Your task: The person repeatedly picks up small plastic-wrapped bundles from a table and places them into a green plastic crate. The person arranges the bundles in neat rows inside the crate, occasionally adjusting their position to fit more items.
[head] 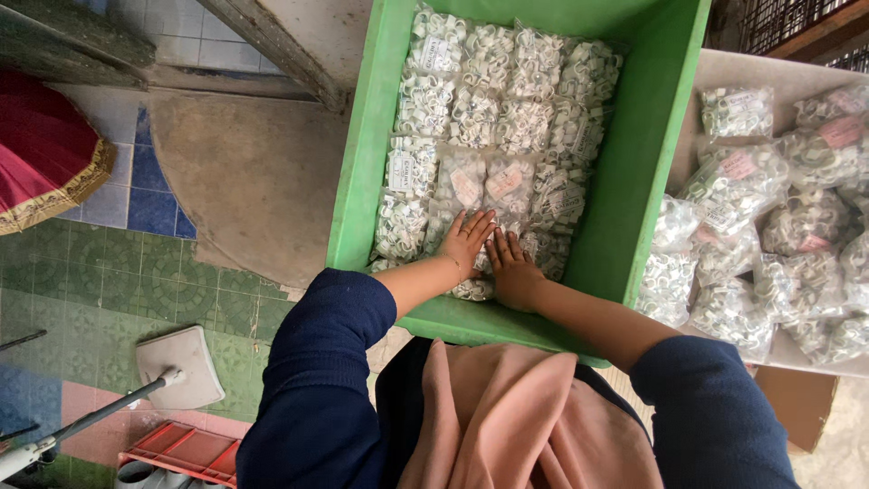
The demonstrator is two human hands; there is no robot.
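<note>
A green plastic crate (638, 172) stands in front of me, filled with clear bags of small white rings (507, 100), some with pink or white labels. My left hand (466, 240) lies flat, fingers spread, on the bags at the crate's near end. My right hand (513, 270) presses palm down on the bags right beside it, the two hands almost touching. Neither hand grips a bag. Both arms wear dark blue sleeves pushed up to the forearm.
To the right, a pale tray (724, 68) holds several more bags of white rings (769, 208). At left are a tiled floor, a round concrete slab (244, 172), a red fringed cloth (45, 154), a white mop head (181, 362) and a red rack (181, 450).
</note>
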